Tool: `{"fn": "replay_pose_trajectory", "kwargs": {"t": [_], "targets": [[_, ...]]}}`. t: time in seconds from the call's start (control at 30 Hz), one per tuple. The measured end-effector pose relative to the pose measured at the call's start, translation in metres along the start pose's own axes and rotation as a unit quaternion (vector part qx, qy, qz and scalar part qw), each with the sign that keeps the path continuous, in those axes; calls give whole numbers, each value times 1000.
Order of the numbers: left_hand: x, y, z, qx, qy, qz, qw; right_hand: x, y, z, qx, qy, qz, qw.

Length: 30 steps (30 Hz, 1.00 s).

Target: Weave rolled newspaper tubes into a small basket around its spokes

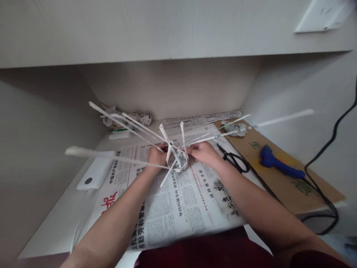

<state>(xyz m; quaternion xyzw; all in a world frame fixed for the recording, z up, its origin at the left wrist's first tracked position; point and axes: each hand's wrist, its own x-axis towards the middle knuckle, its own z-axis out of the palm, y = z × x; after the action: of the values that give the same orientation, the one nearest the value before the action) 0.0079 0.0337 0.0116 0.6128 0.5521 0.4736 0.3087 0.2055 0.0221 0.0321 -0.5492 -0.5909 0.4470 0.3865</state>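
A small woven basket of rolled paper sticks [178, 164] stands between my two hands, over a spread newspaper [167, 208]. Long white paper sticks fan out from it to the left, to the right and upward. My left hand [158, 154] is closed around the basket's left side, its fingers partly hidden behind the sticks. On the right side, my right hand [203, 152] pinches the basket's rim where the sticks reach out to the right. Black-handled scissors [235, 160] lie just right of my right hand.
A blue glue gun [279, 163] with a black cord rests on cardboard [301, 193] at right. Crumpled material [235, 128] lies behind it. A bundle of paper sticks [203, 118] lines the back wall; a white power bank [96, 171] is at left, near patterned balls [139, 118].
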Motion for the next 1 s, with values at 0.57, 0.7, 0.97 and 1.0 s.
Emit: {"fn": "replay_pose_trajectory", "kwargs": {"t": [0.57, 0.7, 0.97, 1.0], "targets": [[-1, -2, 0, 19, -64, 7, 998, -8, -4, 7, -254, -28, -198, 946], [-1, -6, 3, 3, -58, -5, 998, -11, -3, 18, -190, 67, -231, 952], [-3, -5, 7, 4, -55, 0, 998, 8, 19, 24, 87, 120, -76, 986], [-3, -4, 6, 14, -53, 3, 998, 11, 21, 24, 91, 124, -74, 985]]}}
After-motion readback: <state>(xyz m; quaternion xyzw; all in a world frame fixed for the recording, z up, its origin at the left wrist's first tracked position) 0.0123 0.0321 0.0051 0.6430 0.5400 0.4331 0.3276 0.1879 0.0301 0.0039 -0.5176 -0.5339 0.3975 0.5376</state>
